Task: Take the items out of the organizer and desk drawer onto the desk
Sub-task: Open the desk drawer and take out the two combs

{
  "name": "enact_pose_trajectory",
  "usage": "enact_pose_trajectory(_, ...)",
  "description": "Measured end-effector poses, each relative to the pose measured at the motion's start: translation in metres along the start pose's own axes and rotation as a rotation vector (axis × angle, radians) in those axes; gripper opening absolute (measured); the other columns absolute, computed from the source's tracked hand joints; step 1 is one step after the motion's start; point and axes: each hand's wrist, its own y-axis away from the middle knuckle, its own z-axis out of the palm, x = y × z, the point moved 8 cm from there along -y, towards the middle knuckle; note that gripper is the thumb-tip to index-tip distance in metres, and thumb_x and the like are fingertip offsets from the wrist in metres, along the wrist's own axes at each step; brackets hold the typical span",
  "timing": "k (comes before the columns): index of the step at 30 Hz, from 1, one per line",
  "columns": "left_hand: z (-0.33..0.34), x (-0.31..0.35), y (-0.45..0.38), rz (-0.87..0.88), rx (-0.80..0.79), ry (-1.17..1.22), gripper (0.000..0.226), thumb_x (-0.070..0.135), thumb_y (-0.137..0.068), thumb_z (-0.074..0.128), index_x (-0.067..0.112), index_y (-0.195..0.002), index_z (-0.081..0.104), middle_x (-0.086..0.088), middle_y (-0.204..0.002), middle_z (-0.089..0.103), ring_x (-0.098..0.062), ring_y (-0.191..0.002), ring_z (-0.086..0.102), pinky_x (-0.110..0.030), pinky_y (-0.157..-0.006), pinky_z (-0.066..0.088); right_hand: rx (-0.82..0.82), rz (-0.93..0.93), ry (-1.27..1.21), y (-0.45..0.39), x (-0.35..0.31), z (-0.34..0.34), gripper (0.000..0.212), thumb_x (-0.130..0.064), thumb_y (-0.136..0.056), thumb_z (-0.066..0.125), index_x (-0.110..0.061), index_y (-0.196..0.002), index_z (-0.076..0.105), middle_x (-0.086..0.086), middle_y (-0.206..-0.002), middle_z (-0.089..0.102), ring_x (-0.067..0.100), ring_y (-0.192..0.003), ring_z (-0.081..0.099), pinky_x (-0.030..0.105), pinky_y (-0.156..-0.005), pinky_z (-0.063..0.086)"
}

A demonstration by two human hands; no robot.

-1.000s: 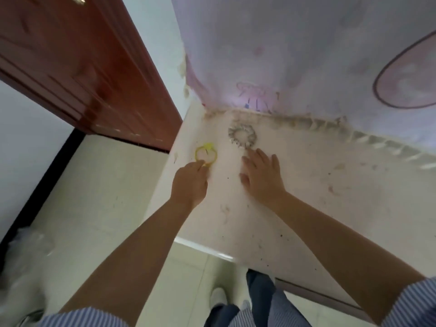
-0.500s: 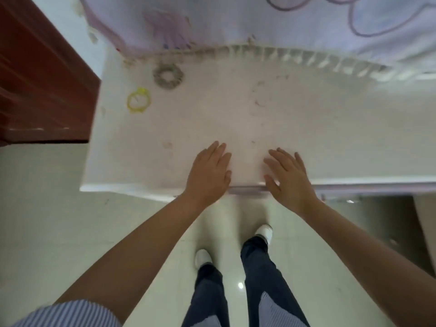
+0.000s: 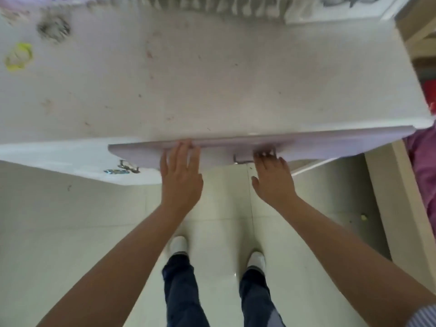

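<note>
Pale tiled floor (image 3: 70,232), white shoes (image 3: 179,244), dark trousers (image 3: 181,286), purple cloth (image 3: 422,161) at right.

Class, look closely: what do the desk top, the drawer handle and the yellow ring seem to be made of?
Desk top: probably painted or laminated board, matt white, scuffed and stained. Drawer handle: likely metal, a thin silvery bar with a shine. Yellow ring: perhaps plastic or elastic, bright and thin; too blurred to settle.

Matt, marked desk top over glossy fronts and polished floor

The white desk top (image 3: 212,79) looks matt, speckled with brown stains; the pale lilac drawer front (image 3: 306,147) is smooth with a soft sheen; its bent metal handle (image 3: 243,160) shines; the cream floor tiles (image 3: 224,232) are glossy, reflecting light; the yellow ring (image 3: 18,56) looks like plastic; the grey scrunchie (image 3: 53,29) looks like fuzzy cloth.
</note>
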Motion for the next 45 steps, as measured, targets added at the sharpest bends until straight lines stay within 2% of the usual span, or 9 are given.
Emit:
enact_pose_trajectory(8, -0.010, 0.008, 0.010, -0.068, 0.100, -0.024, 0.053, -0.004, -0.057, 0.084, -0.008, -0.106, 0.065, -0.031, -0.102, 0.068, -0.047, -0.092, 0.065, -0.057, -0.085, 0.050, 0.100, 0.160, -0.168, 0.009, 0.015, 0.008, 0.028, -0.016, -0.087, 0.050, -0.009, -0.114, 0.055, 0.009, -0.118, 0.061, 0.025, -0.117, 0.047, 0.042, -0.094, 0.029)
enact_pose_trajectory(16, 0.001, -0.006, 0.040, -0.044, -0.161, 0.001, 0.020, 0.019, -0.088, 0.064, 0.006, -0.103, 0.065, -0.013, -0.101, 0.064, -0.031, -0.095, 0.055, -0.038, -0.078, 0.047, 0.061, 0.083, -0.058, 0.078, 0.002, 0.007, 0.029, -0.013, -0.053, 0.083, -0.005, -0.078, 0.070, 0.009, -0.074, 0.073, 0.023, -0.074, 0.069, 0.037, -0.067, 0.051)
enact_pose_trajectory(18, -0.001, -0.002, 0.050, -0.038, -0.145, 0.026, 0.021, 0.019, -0.087, 0.064, 0.006, -0.104, 0.066, -0.013, -0.100, 0.065, -0.031, -0.094, 0.056, -0.038, -0.078, 0.047, 0.054, 0.056, -0.152, 0.087, -0.002, 0.004, 0.030, -0.009, -0.061, 0.078, -0.001, -0.089, 0.070, 0.013, -0.086, 0.074, 0.027, -0.083, 0.069, 0.037, -0.069, 0.052)
enact_pose_trajectory(24, -0.008, 0.002, 0.052, 0.030, -0.087, 0.053, 0.016, 0.005, -0.070, 0.080, -0.003, -0.081, 0.072, -0.022, -0.078, 0.068, -0.041, -0.075, 0.062, -0.042, -0.062, 0.053, 0.515, -0.111, -0.184, 0.106, 0.002, -0.049, 0.027, -0.008, -0.067, 0.059, -0.004, -0.090, 0.071, 0.016, -0.087, 0.073, 0.029, -0.091, 0.059, 0.038, -0.081, 0.041)
enact_pose_trajectory(27, -0.006, 0.003, 0.056, 0.014, -0.124, 0.047, 0.021, 0.004, -0.058, 0.087, -0.001, -0.071, 0.072, -0.020, -0.067, 0.066, -0.039, -0.064, 0.064, -0.041, -0.054, 0.053, 0.384, -0.118, -0.039, 0.085, 0.013, -0.048, 0.039, -0.005, -0.051, 0.082, -0.003, -0.088, 0.072, 0.015, -0.080, 0.075, 0.028, -0.078, 0.070, 0.046, -0.082, 0.054)
enact_pose_trajectory(31, -0.006, 0.015, 0.058, 0.107, -0.134, -0.004, 0.031, 0.004, -0.039, 0.095, 0.002, -0.058, 0.070, -0.014, -0.053, 0.064, -0.033, -0.046, 0.062, -0.033, -0.038, 0.051, 0.143, -0.338, 0.054, 0.069, 0.006, -0.045, 0.036, -0.001, -0.025, 0.091, -0.006, -0.049, 0.065, 0.005, -0.037, 0.060, 0.020, -0.032, 0.056, 0.014, -0.032, 0.043)
enact_pose_trajectory(38, 0.008, 0.009, 0.060, 0.090, -0.181, 0.032, 0.027, -0.003, -0.045, 0.092, -0.002, -0.062, 0.071, -0.019, -0.057, 0.065, -0.035, -0.053, 0.064, -0.036, -0.045, 0.054, 0.138, -0.355, 0.088, 0.066, 0.006, -0.040, 0.035, -0.006, -0.022, 0.092, -0.009, -0.042, 0.063, 0.001, -0.028, 0.053, 0.017, -0.022, 0.049, 0.010, -0.026, 0.036)
enact_pose_trajectory(42, 0.021, 0.003, 0.050, 0.076, -0.352, 0.078, 0.021, 0.021, -0.076, 0.077, 0.004, -0.088, 0.072, -0.015, -0.085, 0.068, -0.032, -0.085, 0.063, -0.036, -0.066, 0.053, -0.066, -0.356, 0.112, 0.058, 0.008, -0.028, 0.025, -0.025, -0.058, 0.086, -0.008, -0.061, 0.068, 0.006, -0.048, 0.065, 0.019, -0.039, 0.059, 0.018, -0.035, 0.043)
enact_pose_trajectory(45, 0.044, -0.009, 0.031, -0.042, -0.587, 0.143, 0.039, 0.042, -0.094, 0.046, 0.010, -0.091, 0.066, -0.011, -0.091, 0.065, -0.027, -0.092, 0.061, -0.031, -0.066, 0.045, -0.268, -0.312, -0.022, 0.032, 0.017, -0.017, 0.047, -0.048, -0.094, 0.038, -0.011, -0.075, 0.061, 0.007, -0.069, 0.062, 0.019, -0.060, 0.054, 0.025, -0.053, 0.039)
